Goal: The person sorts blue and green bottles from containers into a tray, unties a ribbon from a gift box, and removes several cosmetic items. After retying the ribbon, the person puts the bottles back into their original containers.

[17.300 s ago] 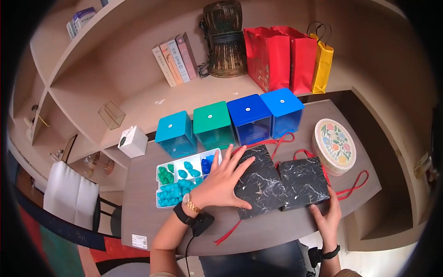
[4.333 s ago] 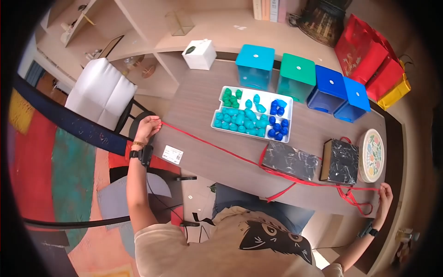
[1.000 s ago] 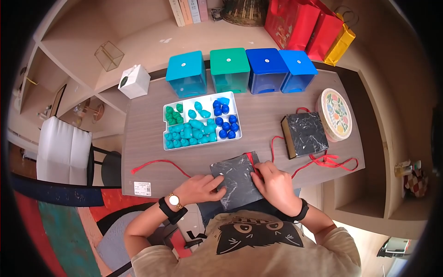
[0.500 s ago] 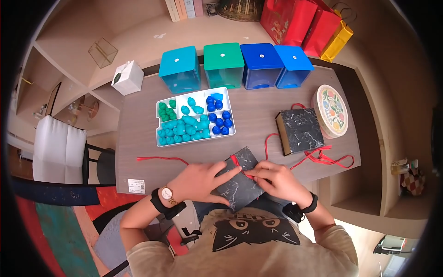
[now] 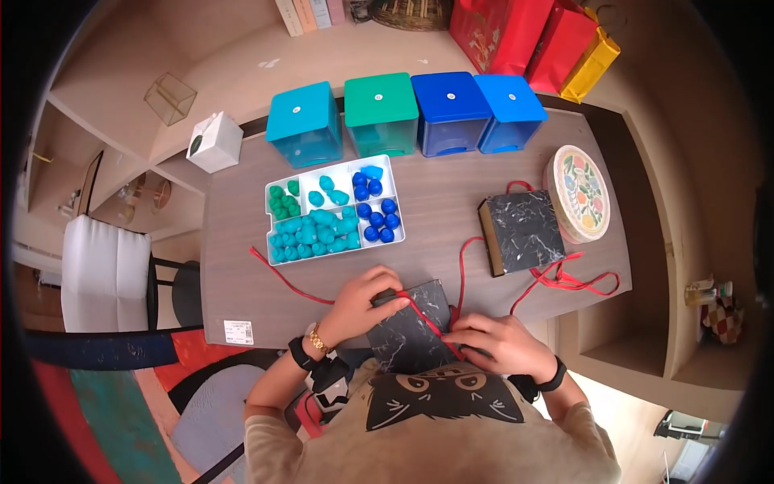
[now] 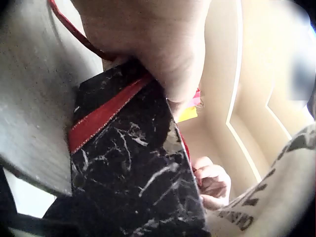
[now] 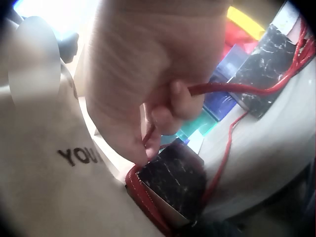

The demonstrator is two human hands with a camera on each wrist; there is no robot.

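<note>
A black marbled box point(image 5: 407, 343) is tilted at the table's near edge, against the person's shirt. My left hand point(image 5: 363, 305) grips its far left corner, the thumb lying by a red ribbon point(image 5: 425, 316) that runs slantwise over the box. In the left wrist view the ribbon point(image 6: 111, 111) crosses the box's marbled face flat. My right hand point(image 5: 504, 351) pinches the ribbon at the box's right edge; in the right wrist view a length of ribbon point(image 7: 227, 89) also passes through its curled fingers. One loose ribbon end trails left over the table.
A second marbled box point(image 5: 526, 232) stands to the right, beside a round floral tin point(image 5: 579, 194) and looped ribbon point(image 5: 564, 281). Behind are a white divided tray point(image 5: 390, 173) of green, turquoise and blue pieces, and several lidded bins point(image 5: 381, 113) along the back.
Seconds ago the arms were spread, stretching the ribbon along the table. Since then the box came to the near edge; the left hand has just shifted to its far corner, and the ribbon slants across it.
</note>
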